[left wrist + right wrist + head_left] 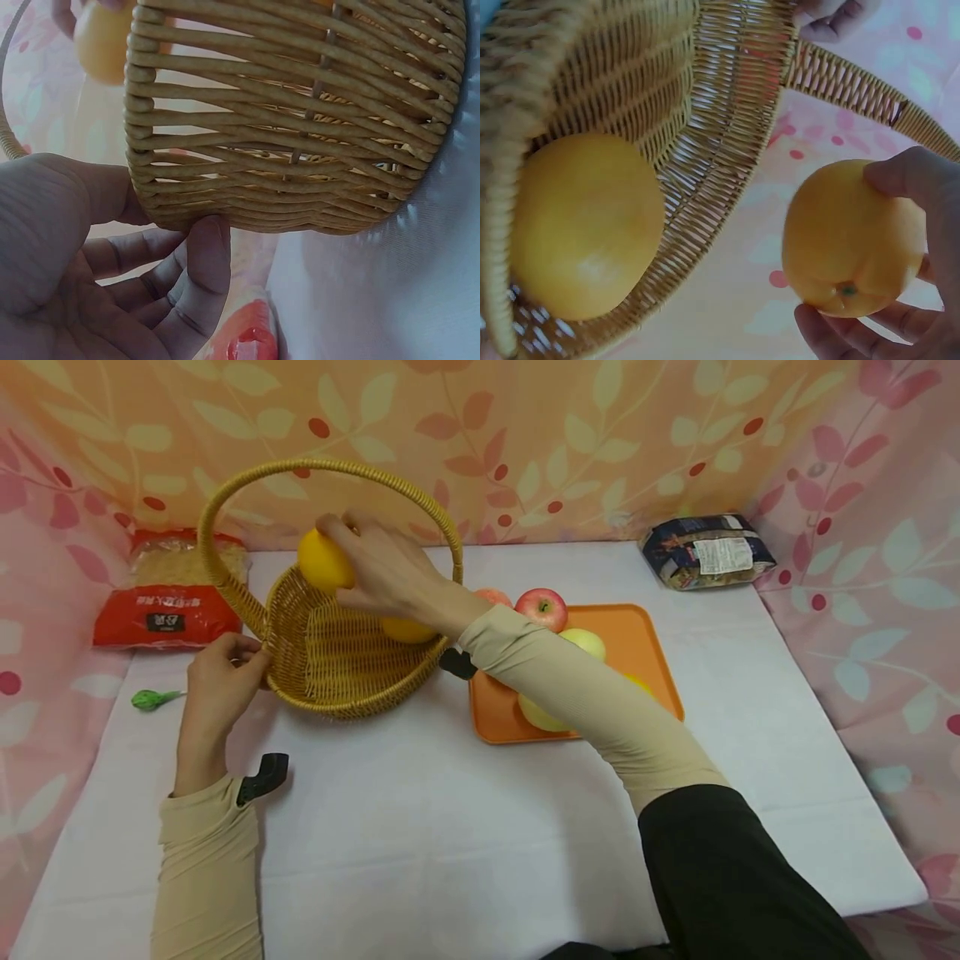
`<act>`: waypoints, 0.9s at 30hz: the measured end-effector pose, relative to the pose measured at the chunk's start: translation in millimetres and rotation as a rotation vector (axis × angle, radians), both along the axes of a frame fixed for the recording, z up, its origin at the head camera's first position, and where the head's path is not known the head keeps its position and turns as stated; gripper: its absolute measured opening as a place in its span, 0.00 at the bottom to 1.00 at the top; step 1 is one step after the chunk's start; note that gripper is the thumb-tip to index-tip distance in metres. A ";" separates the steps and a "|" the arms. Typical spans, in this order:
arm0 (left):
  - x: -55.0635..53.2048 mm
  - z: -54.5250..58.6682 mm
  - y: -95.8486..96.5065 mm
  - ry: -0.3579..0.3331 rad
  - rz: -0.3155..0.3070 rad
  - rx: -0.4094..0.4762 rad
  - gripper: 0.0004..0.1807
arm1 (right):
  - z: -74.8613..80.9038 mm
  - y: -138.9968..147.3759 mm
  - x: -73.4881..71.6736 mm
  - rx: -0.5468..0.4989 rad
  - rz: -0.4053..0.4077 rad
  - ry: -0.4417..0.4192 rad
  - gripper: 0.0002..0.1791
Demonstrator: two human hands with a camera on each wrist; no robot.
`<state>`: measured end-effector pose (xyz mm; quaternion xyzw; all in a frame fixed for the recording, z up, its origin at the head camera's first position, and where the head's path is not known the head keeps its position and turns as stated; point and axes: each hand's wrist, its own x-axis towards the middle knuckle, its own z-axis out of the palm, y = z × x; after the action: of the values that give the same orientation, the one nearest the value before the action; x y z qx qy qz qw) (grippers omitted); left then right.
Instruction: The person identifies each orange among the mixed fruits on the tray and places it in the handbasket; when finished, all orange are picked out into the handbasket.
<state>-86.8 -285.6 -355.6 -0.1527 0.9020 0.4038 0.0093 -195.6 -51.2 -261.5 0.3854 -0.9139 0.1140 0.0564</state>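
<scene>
A wicker basket [345, 664] with a tall arched handle stands left of the middle on the white table. My left hand [223, 689] pinches its left rim between thumb and fingers, as the left wrist view shows close up. My right hand [397, 568] grips a yellow-orange orange [847, 240] by its sides, above the far rim and under the handle. A second orange [589, 225] lies inside the basket on the right, partly hidden by my right arm in the head view.
Right of the basket, an orange tray [637, 643] bears red apples [542, 608] and pale green fruit [585, 642], partly covered by my right forearm. A red bag [165, 610] stands at the back left, a dark packet [705, 552] at the back right. A small green item [152, 699] lies left.
</scene>
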 end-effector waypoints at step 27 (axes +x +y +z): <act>-1.4 -0.9 -0.6 0.017 0.004 -0.013 0.22 | -26.0 -28.2 -20.5 0.228 -0.131 0.060 0.22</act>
<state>-88.2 -286.3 -356.5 -0.1513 0.9042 0.3994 0.0000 -216.0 -79.4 -287.5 0.3323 -0.9420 -0.0060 0.0468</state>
